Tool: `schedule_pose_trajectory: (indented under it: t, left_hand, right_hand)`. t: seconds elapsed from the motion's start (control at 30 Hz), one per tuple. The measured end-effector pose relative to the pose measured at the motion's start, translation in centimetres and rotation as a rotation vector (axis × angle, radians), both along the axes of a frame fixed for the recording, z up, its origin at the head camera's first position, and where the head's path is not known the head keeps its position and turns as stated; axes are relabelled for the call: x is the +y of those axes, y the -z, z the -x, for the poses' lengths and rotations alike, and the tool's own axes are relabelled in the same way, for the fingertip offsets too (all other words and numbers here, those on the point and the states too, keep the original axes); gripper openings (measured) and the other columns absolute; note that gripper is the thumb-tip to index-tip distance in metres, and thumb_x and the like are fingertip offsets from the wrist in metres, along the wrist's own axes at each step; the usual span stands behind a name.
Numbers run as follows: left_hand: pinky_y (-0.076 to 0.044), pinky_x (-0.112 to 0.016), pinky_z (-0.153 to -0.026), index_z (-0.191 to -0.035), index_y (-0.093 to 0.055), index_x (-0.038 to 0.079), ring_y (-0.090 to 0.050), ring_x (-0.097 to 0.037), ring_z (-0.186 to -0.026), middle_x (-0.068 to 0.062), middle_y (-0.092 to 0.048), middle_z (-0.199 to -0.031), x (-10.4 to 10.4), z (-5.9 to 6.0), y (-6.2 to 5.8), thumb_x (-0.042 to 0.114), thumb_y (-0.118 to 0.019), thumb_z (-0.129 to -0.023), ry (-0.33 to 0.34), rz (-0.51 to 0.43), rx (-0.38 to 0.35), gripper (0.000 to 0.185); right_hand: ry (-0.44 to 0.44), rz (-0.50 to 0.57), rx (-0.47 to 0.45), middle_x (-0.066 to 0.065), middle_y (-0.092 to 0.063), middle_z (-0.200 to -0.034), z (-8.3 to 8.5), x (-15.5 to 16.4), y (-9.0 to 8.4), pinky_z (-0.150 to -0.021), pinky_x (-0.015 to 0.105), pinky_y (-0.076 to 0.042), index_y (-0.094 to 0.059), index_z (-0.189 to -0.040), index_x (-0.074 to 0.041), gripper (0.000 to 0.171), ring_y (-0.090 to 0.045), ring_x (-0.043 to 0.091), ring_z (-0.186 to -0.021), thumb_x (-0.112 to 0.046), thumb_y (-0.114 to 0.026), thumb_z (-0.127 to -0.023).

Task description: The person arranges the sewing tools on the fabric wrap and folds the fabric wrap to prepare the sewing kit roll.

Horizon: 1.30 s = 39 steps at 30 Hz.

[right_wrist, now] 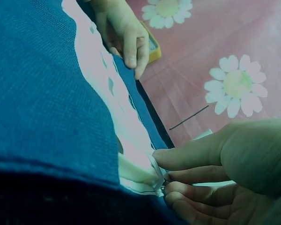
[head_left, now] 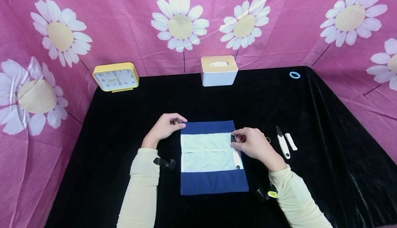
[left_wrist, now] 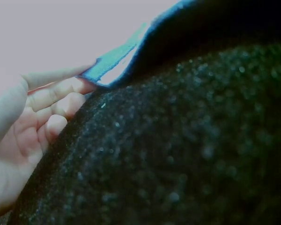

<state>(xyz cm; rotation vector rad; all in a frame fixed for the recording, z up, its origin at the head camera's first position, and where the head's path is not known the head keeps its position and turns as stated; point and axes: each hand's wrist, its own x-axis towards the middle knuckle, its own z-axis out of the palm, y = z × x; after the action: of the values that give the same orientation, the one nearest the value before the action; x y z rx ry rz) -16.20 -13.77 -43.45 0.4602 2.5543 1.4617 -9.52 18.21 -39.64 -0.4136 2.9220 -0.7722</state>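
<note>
Hands work on the blue cloth (head_left: 214,181) lying flat on the black table (head_left: 325,173): the left hand (head_left: 165,126) pinches its far left corner, the right hand (head_left: 252,143) pinches the white layer's (head_left: 206,152) right edge, so next probably needs a gentle, even pull.

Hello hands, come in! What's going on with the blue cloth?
Left hand pinches blue cloth at its far left corner. Right hand pinches the white panel's right edge. Nothing in the way.

Numerals 1 to 12 on the yellow clock (head_left: 115,78) face.
</note>
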Motion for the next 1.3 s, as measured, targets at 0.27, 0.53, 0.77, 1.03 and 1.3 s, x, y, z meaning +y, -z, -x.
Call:
schedule_pose_trajectory:
  t: [0.27,0.53,0.77,1.03,1.3]
  left_hand:
    - [-0.045,-0.03,-0.067,-0.098,-0.072,0.016,-0.053,-0.019,-0.074,-0.003,-0.061,-0.081,0.0,-0.1,0.0,0.016,-0.069,-0.086,-0.006,0.012,-0.004,0.013]
    - [-0.046,-0.033,-0.069,-0.098,-0.072,0.018,-0.053,-0.02,-0.076,-0.003,-0.06,-0.082,0.0,-0.1,0.2,0.017,-0.069,-0.086,-0.004,0.011,-0.008,0.012]
    - [-0.045,-0.032,-0.071,-0.1,-0.071,0.019,-0.053,-0.02,-0.076,-0.003,-0.06,-0.083,0.0,-0.3,0.2,0.018,-0.068,-0.087,-0.003,0.017,-0.007,0.013]
    - [-0.045,-0.033,-0.07,-0.099,-0.071,0.019,-0.053,-0.02,-0.076,-0.003,-0.059,-0.082,0.0,-0.3,0.2,0.018,-0.068,-0.087,0.001,0.016,0.001,0.013]
    - [-0.045,-0.033,-0.07,-0.1,-0.071,0.019,-0.053,-0.02,-0.076,-0.003,-0.059,-0.082,0.0,-0.3,0.2,0.018,-0.068,-0.087,0.0,0.022,0.003,0.013]
  right_hand:
    - [-0.04,0.027,0.001,-0.007,-0.058,-0.072,-0.1,0.4,-0.1,-0.059,0.022,-0.041,-0.073,-0.095,-0.007,0.023,-0.051,0.007,-0.066,-0.017,-0.078,-0.075]
    - [-0.072,0.076,-0.016,-0.004,-0.061,-0.074,-0.1,0.9,-0.2,-0.059,0.021,-0.043,-0.074,-0.091,-0.007,0.017,-0.052,0.006,-0.066,-0.012,-0.077,-0.075]
    - [-0.067,0.09,-0.041,-0.005,-0.063,-0.073,-0.1,1.0,-0.1,-0.058,0.021,-0.044,-0.074,-0.085,-0.01,0.011,-0.053,0.005,-0.065,-0.01,-0.075,-0.075]
    - [-0.052,0.095,-0.042,-0.005,-0.064,-0.074,-0.3,0.9,-0.1,-0.06,0.021,-0.044,-0.074,-0.087,-0.01,0.011,-0.054,0.006,-0.066,-0.01,-0.075,-0.075]
    - [0.024,0.135,0.068,-0.004,-0.065,-0.076,-0.6,1.9,-0.5,-0.06,0.022,-0.045,-0.072,-0.099,-0.008,0.019,-0.055,0.008,-0.066,-0.009,-0.069,-0.08]
